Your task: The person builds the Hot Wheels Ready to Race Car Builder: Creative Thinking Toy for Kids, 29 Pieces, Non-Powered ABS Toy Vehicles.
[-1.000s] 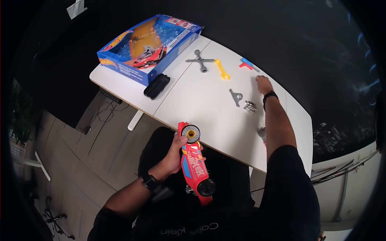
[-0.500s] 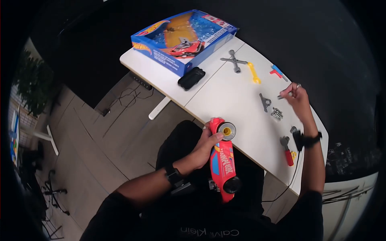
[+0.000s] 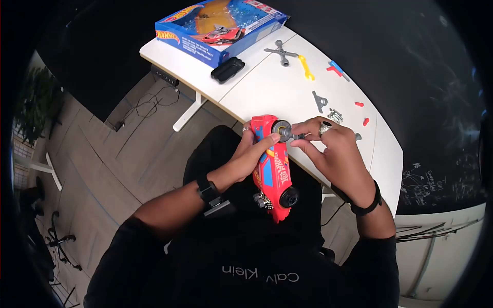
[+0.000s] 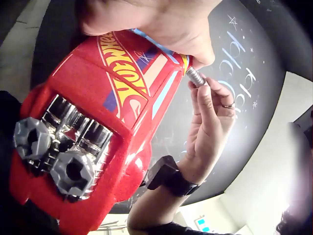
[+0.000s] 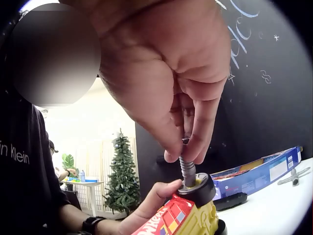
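Note:
My left hand [image 3: 250, 154] grips a red toy car [image 3: 281, 179] above my lap, its thumb beside the grey-rimmed wheel with a yellow hub. The car stands on end, with a chrome engine [image 4: 78, 129] on its hood large in the left wrist view. Between thumb and fingers, my right hand [image 3: 336, 151] pinches a grey threaded toy screw [image 5: 188, 169]. The screw's lower end is right at the hub of the wheel [image 5: 205, 190]. A second, black wheel [image 3: 289, 197] sits at the car's lower end.
At the table's far left stand a blue toy box [image 3: 246, 38] and a black tray-like part [image 3: 227, 70]. Rightward lie a grey cross wrench [image 3: 282, 53], a yellow wrench [image 3: 306, 69], a blue-red toy tool [image 3: 336, 70], a grey bracket [image 3: 319, 101], silver pieces [image 3: 335, 115] and small red pieces [image 3: 359, 104].
From the table's right side, my right hand has picked up the grey screw and brought it to the car's wheel. My left hand keeps its grip, with the car slightly higher.

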{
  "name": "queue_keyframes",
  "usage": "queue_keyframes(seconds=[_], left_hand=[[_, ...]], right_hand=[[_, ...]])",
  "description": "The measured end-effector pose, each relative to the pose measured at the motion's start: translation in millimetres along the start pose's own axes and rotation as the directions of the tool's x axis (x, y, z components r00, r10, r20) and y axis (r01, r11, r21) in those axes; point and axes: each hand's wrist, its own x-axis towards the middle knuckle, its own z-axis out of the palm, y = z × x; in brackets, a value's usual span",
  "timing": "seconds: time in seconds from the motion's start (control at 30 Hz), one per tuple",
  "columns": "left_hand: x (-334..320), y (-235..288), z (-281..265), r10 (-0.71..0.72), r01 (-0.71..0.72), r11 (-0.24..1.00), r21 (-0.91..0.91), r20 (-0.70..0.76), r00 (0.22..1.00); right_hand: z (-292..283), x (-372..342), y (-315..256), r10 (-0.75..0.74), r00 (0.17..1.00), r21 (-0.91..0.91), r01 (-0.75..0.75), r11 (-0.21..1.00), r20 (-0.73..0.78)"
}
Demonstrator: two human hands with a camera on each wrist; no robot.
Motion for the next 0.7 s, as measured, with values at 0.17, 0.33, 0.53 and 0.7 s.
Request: queue_keyframes(seconds=[0.17, 0.33, 0.53, 0.7], left_hand=[[-3.3, -1.4, 3.2, -0.017, 0.018, 0.998, 0.060, -0.024, 1.000], [-4.4, 8.1, 5.8, -0.053, 0.053, 0.998, 0.028, -0.013, 0.999], [-5.1, 0.7, 5.5, -0.012, 0.010, 0.996, 0.084, 0.024, 1.000], [-2.9, -0.7, 4.1, -0.001, -0.001, 0.997, 0.075, 0.023, 1.000]], right_hand=[[17.2, -0.2, 0.7, 0.007, 1.000, 0.006, -0.007, 1.000, 0.005], [25.3, -3.6, 10.4, -0.033, 0.999, -0.321, 0.027, 0.947, -0.015], [14.8, 2.0, -7.2, 0.177, 0.984, -0.401, -0.169, 0.901, -0.017], [19.3, -4.5, 9.4, -0.163, 0.987, -0.291, 0.155, 0.944, -0.002]])
